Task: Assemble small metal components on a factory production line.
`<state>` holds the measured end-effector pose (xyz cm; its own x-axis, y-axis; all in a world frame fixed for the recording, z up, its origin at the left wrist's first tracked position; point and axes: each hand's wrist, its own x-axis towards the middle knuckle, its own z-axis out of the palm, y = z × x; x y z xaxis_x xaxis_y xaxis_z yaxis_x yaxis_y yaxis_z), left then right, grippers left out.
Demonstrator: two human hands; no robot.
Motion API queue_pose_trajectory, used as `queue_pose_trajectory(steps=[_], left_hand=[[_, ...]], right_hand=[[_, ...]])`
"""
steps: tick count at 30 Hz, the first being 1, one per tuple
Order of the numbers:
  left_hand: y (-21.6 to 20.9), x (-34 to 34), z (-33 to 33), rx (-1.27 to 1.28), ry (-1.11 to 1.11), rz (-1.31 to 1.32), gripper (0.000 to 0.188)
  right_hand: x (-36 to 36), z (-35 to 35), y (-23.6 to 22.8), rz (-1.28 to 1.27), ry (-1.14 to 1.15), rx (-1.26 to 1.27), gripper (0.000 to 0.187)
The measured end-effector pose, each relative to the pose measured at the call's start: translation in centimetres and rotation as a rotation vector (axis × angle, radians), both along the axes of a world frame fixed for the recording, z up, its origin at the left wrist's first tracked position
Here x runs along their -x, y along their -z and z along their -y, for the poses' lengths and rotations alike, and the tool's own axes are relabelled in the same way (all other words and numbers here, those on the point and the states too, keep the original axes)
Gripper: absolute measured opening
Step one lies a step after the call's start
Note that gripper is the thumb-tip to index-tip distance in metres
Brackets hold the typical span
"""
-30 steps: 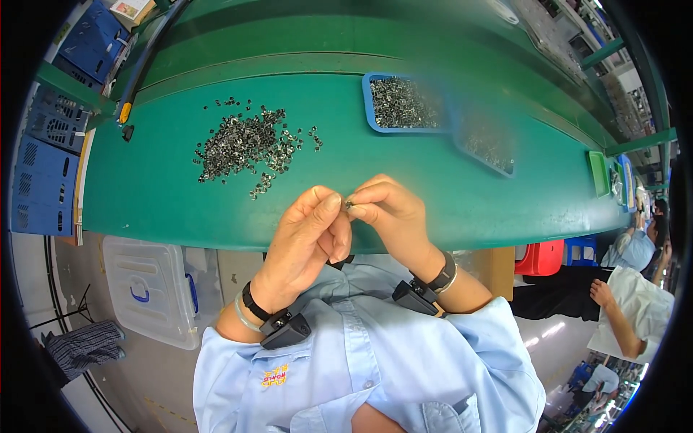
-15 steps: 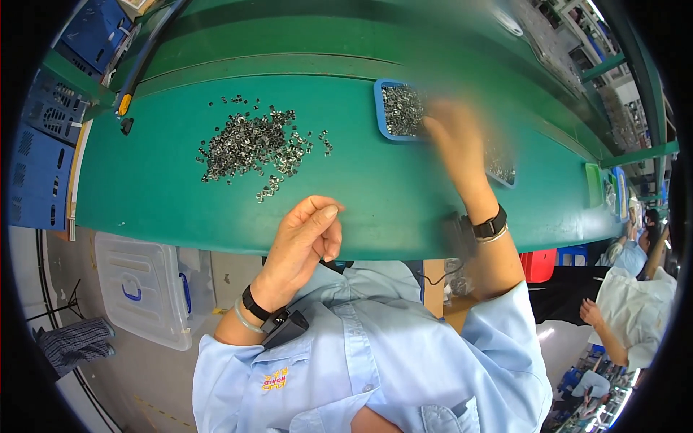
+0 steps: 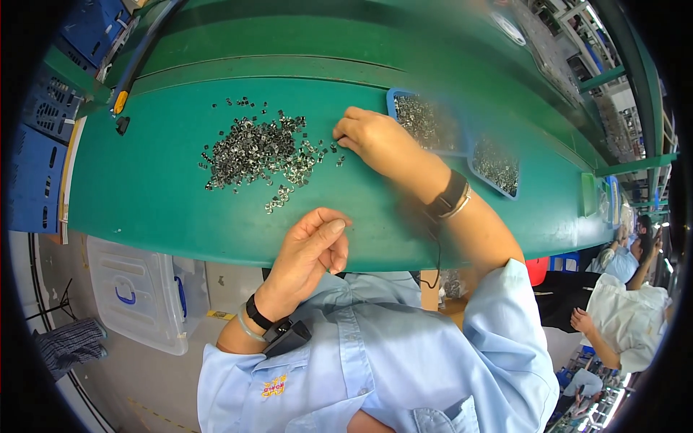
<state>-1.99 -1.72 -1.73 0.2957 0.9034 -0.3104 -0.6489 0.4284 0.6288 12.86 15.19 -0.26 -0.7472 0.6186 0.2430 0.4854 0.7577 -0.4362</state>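
Observation:
A loose pile of small black and silvery square parts (image 3: pixel 260 150) lies on the green tabletop (image 3: pixel 144 195). Just right of its stray pieces is my right hand (image 3: pixel 379 141), its fingers curled and drawn together above the table; whatever is between the fingertips is hidden. My left hand (image 3: pixel 314 245) is closer to my body, over the near edge, with thumb pressed to index finger in a pinch. Anything held there is too small to make out. Behind my right hand stands a blue tray (image 3: pixel 392 101) with small metal parts; a second tray (image 3: pixel 473 169) beside it holds similar ones.
A yellow-handled cutter (image 3: pixel 120 102) is at the far left, near blue crates (image 3: pixel 36 177). A lidded clear plastic box (image 3: pixel 137 289) stands on the floor at left. A green bin (image 3: pixel 590 195) is at the right end; another person (image 3: pixel 613 317) works beyond.
My right hand has moved left from above the trays to the pile's right edge, uncovering the second tray. My left hand keeps its pinch, and the whole view has shifted slightly.

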Motion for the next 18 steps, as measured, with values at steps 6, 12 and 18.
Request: queue_pose_trajectory(steps=[6, 12, 18], left_hand=[[-0.9, 0.0, -0.9, 0.003, -0.094, -0.088, 0.018], [-1.5, -2.2, -1.5, 0.014, -0.059, -0.046, 0.021], [-0.9, -3.2, -0.9, -0.004, 0.032, 0.037, 0.023]], right_hand=[[-2.1, 4.5, -2.8, -0.229, 0.121, 0.207, 0.012], [-4.1, 9.8, -2.3, -0.243, 0.081, -0.012, 0.017], [-5.3, 11.7, -1.0, -0.404, 0.112, 0.011, 0.019]])
